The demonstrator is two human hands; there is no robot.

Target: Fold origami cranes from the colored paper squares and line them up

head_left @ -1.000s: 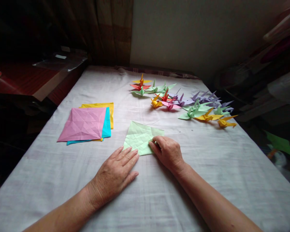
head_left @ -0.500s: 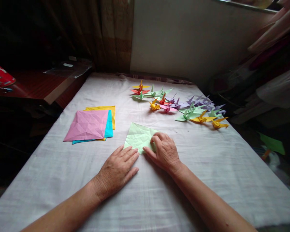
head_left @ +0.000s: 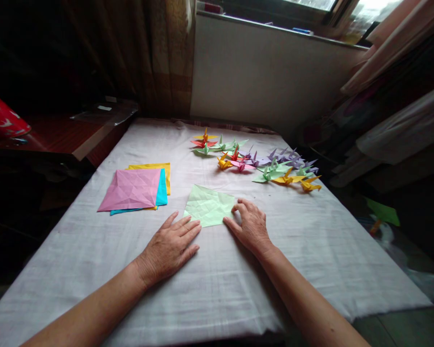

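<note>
A pale green sheet of paper [head_left: 209, 205], covered with crease lines, lies spread on the cloth in front of me. My left hand [head_left: 169, 246] rests flat and open, its fingertips on the sheet's lower left corner and its thumb off the paper. At the opposite side, my right hand [head_left: 249, 224] has its fingers curled, with thumb and forefinger at the right edge of the sheet. The undersides of those fingers are hidden. To the left sits a stack of paper squares, a creased pink sheet [head_left: 130, 188] above blue [head_left: 162, 190] and yellow [head_left: 168, 176] ones.
Several folded paper cranes, among them a yellow crane [head_left: 310, 184] and a pink crane [head_left: 241, 165], stand at the back right of the cloth-covered table [head_left: 217, 289]. A brown desk [head_left: 68, 140] adjoins on the left, bearing a red patterned object [head_left: 3, 118].
The view has tilted up, showing more window. My right hand has shifted from on top of the green paper to its right edge, uncovering more of it. My left hand stays at the lower left corner.
</note>
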